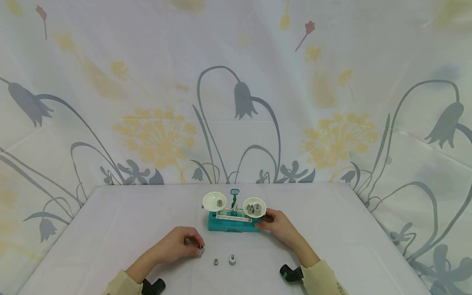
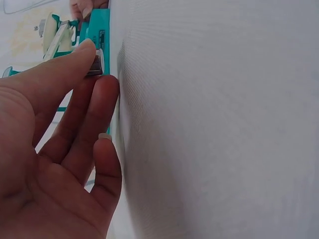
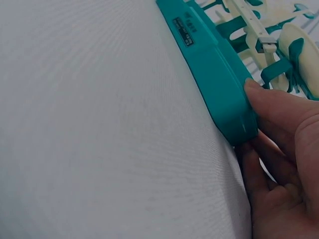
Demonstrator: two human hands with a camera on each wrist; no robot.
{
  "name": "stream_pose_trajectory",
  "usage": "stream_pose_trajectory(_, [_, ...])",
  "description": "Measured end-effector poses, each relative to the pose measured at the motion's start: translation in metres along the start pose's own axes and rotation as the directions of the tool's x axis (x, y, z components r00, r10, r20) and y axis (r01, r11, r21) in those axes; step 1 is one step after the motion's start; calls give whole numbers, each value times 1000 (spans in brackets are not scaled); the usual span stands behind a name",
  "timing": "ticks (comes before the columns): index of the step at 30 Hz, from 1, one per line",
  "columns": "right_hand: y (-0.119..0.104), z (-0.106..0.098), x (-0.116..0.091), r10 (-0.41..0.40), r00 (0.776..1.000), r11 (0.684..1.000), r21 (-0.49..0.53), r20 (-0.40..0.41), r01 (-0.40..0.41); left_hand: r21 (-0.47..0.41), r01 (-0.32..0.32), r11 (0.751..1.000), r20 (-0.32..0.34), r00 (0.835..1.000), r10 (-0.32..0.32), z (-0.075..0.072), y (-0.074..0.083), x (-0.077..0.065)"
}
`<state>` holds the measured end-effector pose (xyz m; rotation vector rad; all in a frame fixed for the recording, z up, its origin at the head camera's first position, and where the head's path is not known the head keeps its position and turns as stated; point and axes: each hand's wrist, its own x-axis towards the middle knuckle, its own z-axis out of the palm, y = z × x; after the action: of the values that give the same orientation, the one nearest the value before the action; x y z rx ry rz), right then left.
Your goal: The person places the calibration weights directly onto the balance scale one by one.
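One weight [image 1: 200, 247] — pinched in left grip [image 1: 175, 245] | scale's teal base [image 1: 233, 225] — held in right grip [image 1: 283, 226]

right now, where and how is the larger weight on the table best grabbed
Probably pinch the larger weight by its top knob, coming from above: it stands upright, and the knob is narrower than the body. The smaller weight sits apart on its left, so fingers should fit.
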<state>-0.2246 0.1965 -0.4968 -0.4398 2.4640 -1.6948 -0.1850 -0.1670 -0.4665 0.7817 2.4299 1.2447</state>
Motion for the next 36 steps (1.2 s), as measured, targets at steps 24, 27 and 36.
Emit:
stream_pose_trajectory(24, [1, 1, 2, 18, 1000, 1000, -1, -2, -18, -24, -19, 1000, -63, 998, 18, -9, 2, -3])
stream_pose_trajectory(27, [1, 1, 2, 15, 1000, 1000, 2, 3, -15, -13, -30, 999, -72, 997, 29, -11, 3, -4])
stream_pose_trajectory(36, [3, 1, 2, 0, 1000, 1000, 0, 5, 0, 5, -40, 999, -91, 995, 40, -16, 7, -2])
